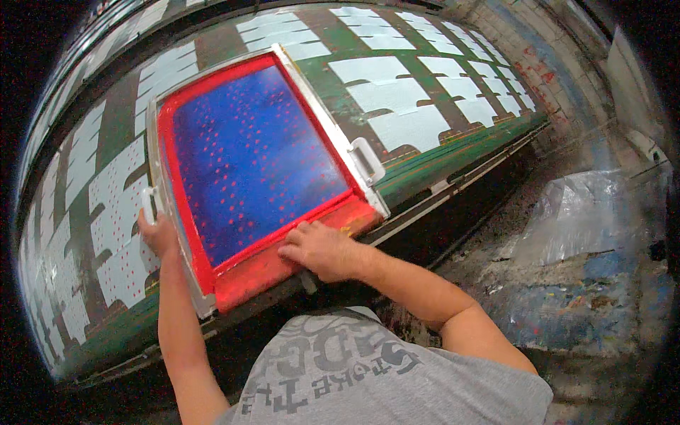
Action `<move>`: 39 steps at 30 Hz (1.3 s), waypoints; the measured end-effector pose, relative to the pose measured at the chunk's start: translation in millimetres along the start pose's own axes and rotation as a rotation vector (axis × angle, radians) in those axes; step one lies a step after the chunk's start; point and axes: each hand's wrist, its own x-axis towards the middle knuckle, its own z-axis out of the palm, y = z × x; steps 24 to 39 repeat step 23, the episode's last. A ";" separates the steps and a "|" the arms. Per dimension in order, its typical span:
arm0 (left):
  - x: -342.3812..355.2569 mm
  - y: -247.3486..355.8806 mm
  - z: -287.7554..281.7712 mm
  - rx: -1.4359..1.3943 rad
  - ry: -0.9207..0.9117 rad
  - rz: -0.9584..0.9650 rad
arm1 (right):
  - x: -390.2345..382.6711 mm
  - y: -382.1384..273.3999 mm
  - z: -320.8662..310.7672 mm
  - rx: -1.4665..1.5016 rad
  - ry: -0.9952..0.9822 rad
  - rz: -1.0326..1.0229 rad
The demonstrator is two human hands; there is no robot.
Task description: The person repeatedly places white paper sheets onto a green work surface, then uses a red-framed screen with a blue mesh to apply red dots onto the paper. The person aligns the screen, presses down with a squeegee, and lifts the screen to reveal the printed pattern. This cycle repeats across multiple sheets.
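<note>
A screen printing frame (pixel 309 91) with a blue mesh (pixel 255 156) dotted in red lies tilted over the long green printing table (pixel 404 173). Red borders the mesh, and a wide red-smeared strip (pixel 248 283) runs along the near end. My left hand (pixel 160 234) is closed around the white handle (pixel 148 205) on the frame's left side. Over the near red edge curl the fingers of my right hand (pixel 322 251); a small grey stub (pixel 309 285) shows beneath it. A second white handle (pixel 368 161) on the right side is untouched.
White cut pieces (pixel 389 99) lie in rows along the table; those left of the frame (pixel 120 219) carry red dots. A rail (pixel 460 188) edges the table's near side. At right, crumpled clear plastic (pixel 567 212) lies on the paint-stained floor (pixel 567 312).
</note>
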 end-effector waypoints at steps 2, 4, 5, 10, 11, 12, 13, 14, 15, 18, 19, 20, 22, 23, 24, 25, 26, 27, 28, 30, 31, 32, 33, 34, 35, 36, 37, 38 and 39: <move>4.1 -14.2 7.8 0.005 0.038 0.027 | -10.5 5.4 0.8 0.069 0.063 -0.062; 10.4 -33.1 9.7 0.025 0.062 0.102 | -25.7 18.6 -2.4 0.153 0.074 -0.111; 14.3 -42.1 10.3 0.043 0.066 0.123 | -35.0 26.6 -4.6 0.201 0.064 -0.135; 36.5 -62.2 1.1 0.074 0.108 -0.070 | -98.8 101.8 -24.6 0.332 0.348 -0.233; 38.9 -57.0 -8.5 0.195 0.166 -0.015 | -117.0 123.9 -30.9 0.318 0.384 -0.176; 43.0 -46.9 -18.1 0.339 0.186 -0.088 | -137.6 149.4 -37.1 0.304 0.422 -0.120; 45.1 -33.6 -24.9 0.367 0.228 -0.013 | -159.0 172.8 -40.7 0.296 0.457 -0.060; 44.7 -18.5 -35.9 0.414 0.242 0.005 | -178.0 197.0 -43.4 0.264 0.535 -0.017; 41.0 -1.6 -43.8 0.440 0.261 -0.021 | -197.3 218.2 -47.3 0.283 0.558 0.051; 21.7 61.6 -42.4 0.241 0.259 0.043 | -241.3 276.2 -65.1 0.331 0.630 0.213; 12.5 84.0 -40.0 0.275 0.240 0.165 | -250.6 291.6 -68.2 0.324 0.633 0.247; 2.8 106.1 -36.0 0.283 0.206 0.218 | -257.6 307.2 -70.8 0.326 0.646 0.280; -9.0 148.2 -23.8 0.273 0.141 0.373 | -266.9 333.5 -73.5 0.288 0.665 0.333; -9.8 168.2 -15.9 0.263 0.080 0.439 | -269.6 344.4 -73.6 0.251 0.672 0.357; -9.8 168.2 -15.9 0.263 0.080 0.439 | -269.6 344.4 -73.6 0.251 0.672 0.357; -9.8 168.2 -15.9 0.263 0.080 0.439 | -269.6 344.4 -73.6 0.251 0.672 0.357; -9.8 168.2 -15.9 0.263 0.080 0.439 | -269.6 344.4 -73.6 0.251 0.672 0.357; -9.8 168.2 -15.9 0.263 0.080 0.439 | -269.6 344.4 -73.6 0.251 0.672 0.357; -9.8 168.2 -15.9 0.263 0.080 0.439 | -269.6 344.4 -73.6 0.251 0.672 0.357; -9.8 168.2 -15.9 0.263 0.080 0.439 | -269.6 344.4 -73.6 0.251 0.672 0.357; -9.8 168.2 -15.9 0.263 0.080 0.439 | -269.6 344.4 -73.6 0.251 0.672 0.357; -9.8 168.2 -15.9 0.263 0.080 0.439 | -269.6 344.4 -73.6 0.251 0.672 0.357; -9.8 168.2 -15.9 0.263 0.080 0.439 | -269.6 344.4 -73.6 0.251 0.672 0.357; -9.8 168.2 -15.9 0.263 0.080 0.439 | -269.6 344.4 -73.6 0.251 0.672 0.357; -9.8 168.2 -15.9 0.263 0.080 0.439 | -269.6 344.4 -73.6 0.251 0.672 0.357; -9.8 168.2 -15.9 0.263 0.080 0.439 | -269.6 344.4 -73.6 0.251 0.672 0.357; -9.8 168.2 -15.9 0.263 0.080 0.439 | -269.6 344.4 -73.6 0.251 0.672 0.357; -9.8 168.2 -15.9 0.263 0.080 0.439 | -269.6 344.4 -73.6 0.251 0.672 0.357; -9.8 168.2 -15.9 0.263 0.080 0.439 | -269.6 344.4 -73.6 0.251 0.672 0.357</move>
